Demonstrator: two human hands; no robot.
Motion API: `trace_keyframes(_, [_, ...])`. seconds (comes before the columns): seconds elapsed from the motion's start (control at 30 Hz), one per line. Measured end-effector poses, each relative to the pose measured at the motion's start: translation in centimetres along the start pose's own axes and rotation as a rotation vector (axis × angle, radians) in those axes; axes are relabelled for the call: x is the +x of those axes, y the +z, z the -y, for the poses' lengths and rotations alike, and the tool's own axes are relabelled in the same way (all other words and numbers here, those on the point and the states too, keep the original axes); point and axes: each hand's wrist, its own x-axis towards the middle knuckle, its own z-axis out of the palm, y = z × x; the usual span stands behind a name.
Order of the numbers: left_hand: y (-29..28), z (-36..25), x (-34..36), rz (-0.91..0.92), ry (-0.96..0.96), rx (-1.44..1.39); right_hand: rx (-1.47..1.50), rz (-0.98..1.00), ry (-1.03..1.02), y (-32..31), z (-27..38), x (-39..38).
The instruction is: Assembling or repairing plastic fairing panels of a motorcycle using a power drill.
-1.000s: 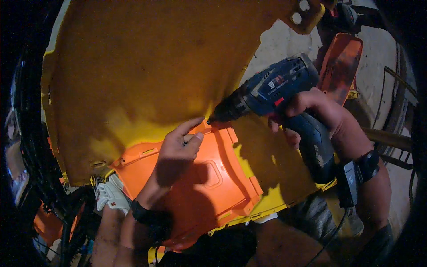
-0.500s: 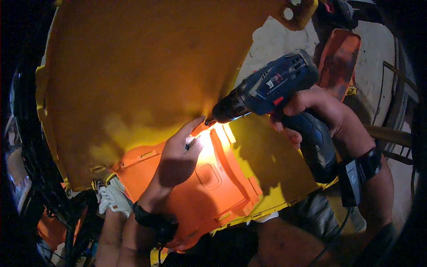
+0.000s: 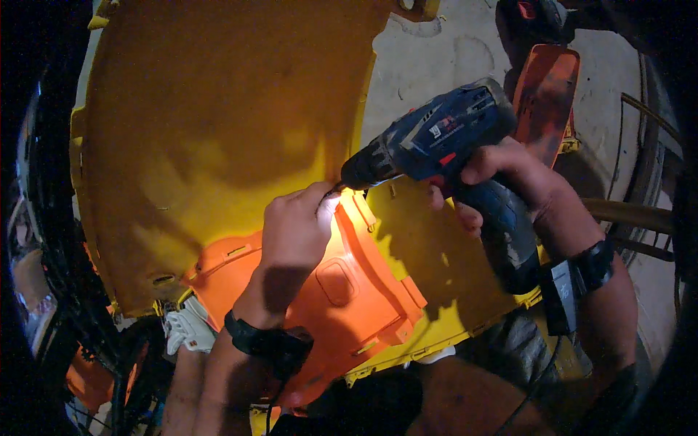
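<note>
My right hand (image 3: 512, 171) is wrapped around the grip of a dark blue cordless drill (image 3: 443, 134), which points left and slightly down. Its chuck (image 3: 360, 171) is right by the fingertips of my left hand (image 3: 297, 225). Those fingers are pinched together at the bit's end; what they hold, if anything, is hidden. Beneath my left hand lies an orange plastic panel (image 3: 338, 320), brightly lit by the drill's lamp near its upper corner. It rests against a large curved yellow panel (image 3: 218, 94), which reaches under it to the right.
What looks like a white glove (image 3: 190, 328) meets the orange panel's left corner, with bare skin below it. A dirty orange-red part (image 3: 549, 94) lies at upper right on the pale floor (image 3: 451, 54). Dark tubing (image 3: 62, 291) runs along the left side.
My left fingers have drawn together at the drill bit, and the hand has turned so its back shows more. The drill has shifted slightly left. The large yellow panel sits further left in view.
</note>
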Motion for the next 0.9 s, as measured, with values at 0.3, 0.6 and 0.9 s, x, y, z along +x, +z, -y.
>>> trace_keyframes(0.3, [-2.7, 1.0, -0.7, -0.16, -0.434, -0.533, -0.097, 0.094, -0.055, -1.9, 0.4, 0.2])
trace_keyframes(0.6, [-1.6, 2.2, -1.0, -0.139, -0.377, -0.541, -0.224, -0.049, 0.091, -1.0, 0.0, 1.2])
trace_keyframes(0.9, [-1.8, 1.2, -0.6, -0.151, -0.413, -0.522, -0.142, 0.013, 0.051, -1.7, -1.1, 1.7])
